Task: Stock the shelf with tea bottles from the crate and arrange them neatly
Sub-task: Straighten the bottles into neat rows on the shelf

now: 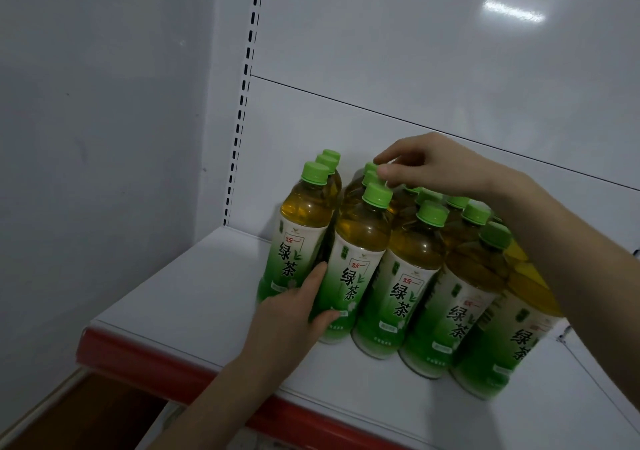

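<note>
Several green-tea bottles with green caps and green-white labels stand in rows on the white shelf point(194, 293). My left hand point(291, 314) rests low on the front bottle of the second row point(349, 276), fingers straight along its left side in the gap next to the leftmost row point(298, 238), thumb on its label. My right hand point(436, 169) reaches over the caps from the right. Its thumb and forefinger pinch a cap point(370, 168) further back in that second row. The right forearm hides part of the bottles at the far right point(512, 338).
A slotted upright point(244, 103) and the white back panel point(415, 68) close the shelf behind. A grey wall point(86, 138) is at the left. A red strip point(138, 352) edges the shelf front. Bare shelf lies left of the bottles.
</note>
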A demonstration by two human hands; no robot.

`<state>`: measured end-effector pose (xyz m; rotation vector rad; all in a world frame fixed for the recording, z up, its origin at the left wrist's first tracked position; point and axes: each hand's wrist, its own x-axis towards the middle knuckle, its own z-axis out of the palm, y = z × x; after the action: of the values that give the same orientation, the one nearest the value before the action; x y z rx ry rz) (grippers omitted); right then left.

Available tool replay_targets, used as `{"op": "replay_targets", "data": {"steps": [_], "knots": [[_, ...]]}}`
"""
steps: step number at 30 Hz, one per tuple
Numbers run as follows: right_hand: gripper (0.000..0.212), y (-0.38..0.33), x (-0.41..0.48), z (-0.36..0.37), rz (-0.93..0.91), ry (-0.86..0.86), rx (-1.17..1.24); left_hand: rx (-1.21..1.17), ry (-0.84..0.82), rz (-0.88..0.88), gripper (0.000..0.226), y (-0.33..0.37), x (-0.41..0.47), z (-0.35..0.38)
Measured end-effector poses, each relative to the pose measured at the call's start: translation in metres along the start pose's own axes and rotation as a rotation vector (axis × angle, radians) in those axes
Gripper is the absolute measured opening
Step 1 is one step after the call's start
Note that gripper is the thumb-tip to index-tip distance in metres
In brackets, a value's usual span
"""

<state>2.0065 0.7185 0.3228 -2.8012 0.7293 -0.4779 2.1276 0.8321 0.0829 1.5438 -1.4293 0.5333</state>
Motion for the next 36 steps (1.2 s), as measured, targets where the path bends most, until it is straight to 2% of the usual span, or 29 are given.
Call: {"op": "replay_targets", "data": {"steps": [2, 4, 19, 22, 25, 28, 32, 36], "knots": [[0.036, -0.007, -0.008, 0.002, -0.016, -0.100, -0.007, -0.002, -0.002, -0.001, 0.065, -0.001, 0.000, 0.002], [0.038, -0.010, -0.010, 0.008, -0.028, -0.129, -0.030, -0.005, 0.001, -0.006, 0.065, -0.002, 0.000, 0.003], [0.044, -0.011, -0.012, 0.022, -0.008, 0.006, -0.049, 0.182, 0.018, 0.018, 0.062, 0.003, 0.004, 0.001], [0.040, -0.006, -0.016, 0.014, 0.051, 0.000, 0.081, 0.120, 0.016, -0.010, 0.065, 0.003, 0.001, 0.002], [0.033, 0.012, -0.017, -0.005, 0.086, 0.134, 0.205, 0.056, 0.087, -0.007, 0.051, 0.012, 0.004, -0.003], [0.032, 0.039, -0.011, -0.021, 0.157, 0.185, 0.032, 0.012, 0.103, 0.066, 0.043, 0.031, 0.010, -0.002], [0.035, 0.067, 0.004, -0.026, 0.253, 0.065, -0.120, -0.043, -0.042, 0.054, 0.053, 0.053, 0.009, 0.016], [0.040, 0.077, 0.023, -0.024, 0.238, -0.036, -0.195, -0.021, -0.032, 0.039, 0.061, 0.063, 0.005, 0.033]]}}
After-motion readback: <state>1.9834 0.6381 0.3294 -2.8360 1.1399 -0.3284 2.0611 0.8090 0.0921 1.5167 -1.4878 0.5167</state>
